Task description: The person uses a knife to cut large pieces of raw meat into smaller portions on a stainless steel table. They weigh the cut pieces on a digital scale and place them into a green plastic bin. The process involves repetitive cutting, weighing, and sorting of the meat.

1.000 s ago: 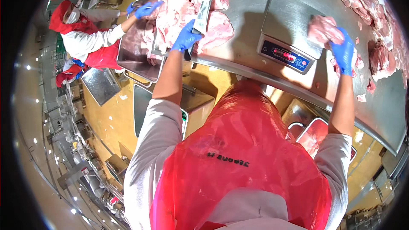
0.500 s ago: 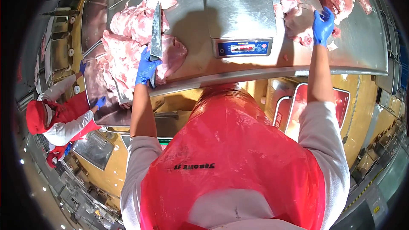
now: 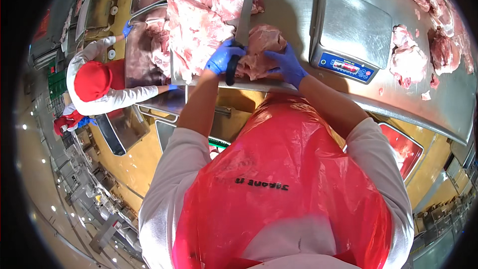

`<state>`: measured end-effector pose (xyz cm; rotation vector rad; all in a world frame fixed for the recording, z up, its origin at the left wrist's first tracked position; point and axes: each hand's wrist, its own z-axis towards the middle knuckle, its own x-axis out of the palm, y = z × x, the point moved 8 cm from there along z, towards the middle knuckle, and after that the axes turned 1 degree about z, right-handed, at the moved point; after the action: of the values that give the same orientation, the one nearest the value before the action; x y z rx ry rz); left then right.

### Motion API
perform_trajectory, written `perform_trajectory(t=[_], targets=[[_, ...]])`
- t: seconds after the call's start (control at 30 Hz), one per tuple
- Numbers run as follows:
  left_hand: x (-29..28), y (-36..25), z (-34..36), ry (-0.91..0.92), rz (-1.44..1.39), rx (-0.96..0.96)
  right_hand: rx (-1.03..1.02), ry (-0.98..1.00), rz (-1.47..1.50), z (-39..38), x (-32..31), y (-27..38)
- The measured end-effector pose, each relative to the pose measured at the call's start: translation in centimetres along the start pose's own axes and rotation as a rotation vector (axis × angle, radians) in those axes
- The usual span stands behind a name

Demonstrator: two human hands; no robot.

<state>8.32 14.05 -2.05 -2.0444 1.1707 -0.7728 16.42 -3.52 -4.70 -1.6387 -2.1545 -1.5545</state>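
My left hand point(image 3: 221, 59), in a blue glove, is closed around the dark handle of a long knife point(image 3: 244, 19). The blade points away from me across the steel table. Just right of it lies a dark pink piece of raw meat point(image 3: 263, 45), close to the table's front edge. My right hand point(image 3: 289, 65), also gloved in blue, grips the right side of that piece, its fingertips partly hidden against the meat. Larger pale pink cuts of meat point(image 3: 196, 32) are heaped to the left of the knife.
A steel weighing scale point(image 3: 354, 25) stands right of my hands. Beyond it lie a meat chunk point(image 3: 408, 62) and more cuts point(image 3: 445, 52). Below the table at right is a red tray point(image 3: 406, 152). A co-worker in a red cap point(image 3: 93, 80) reaches toward the table's left end.
My right hand has left the meat beyond the scale and now grips the piece beside the knife. The knife stays in my left hand. The view has turned and shifted left.
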Motion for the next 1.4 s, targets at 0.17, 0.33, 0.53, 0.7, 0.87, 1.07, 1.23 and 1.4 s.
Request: perform_trajectory(t=[0.17,0.33,0.53,0.7,0.87,1.07,1.23,1.4], targets=[[2.4,-2.5,-1.7,0.058,0.019,0.148,-0.118,-0.037,0.067,-2.2,-0.3,3.1],[14.0,-12.5,-2.5,0.278,-0.027,0.240,-0.373,-0.171,0.029,-9.2,-3.0,17.5],[26.9,-17.5,5.4,0.473,0.288,0.389,-0.374,-0.309,-0.182,-9.7,-13.5,25.6],[28.5,-17.4,8.4,0.432,0.518,0.510,-0.426,-0.482,-1.184,-11.0,-20.4,28.4],[18.9,-17.4,2.8,-0.071,0.593,0.434,-0.642,-0.386,-0.893,-14.9,-29.1,31.1],[14.2,-9.9,-8.0,-0.341,0.420,0.336,-0.599,-0.242,-0.925,-14.6,-34.5,33.0],[16.8,-6.6,-12.2,-0.360,0.490,0.326,-0.734,-0.041,-1.022,-10.3,-29.7,34.1],[22.2,-9.1,-13.3,-0.354,0.600,0.373,-0.612,0.026,-0.981,-8.0,-24.7,32.4]])
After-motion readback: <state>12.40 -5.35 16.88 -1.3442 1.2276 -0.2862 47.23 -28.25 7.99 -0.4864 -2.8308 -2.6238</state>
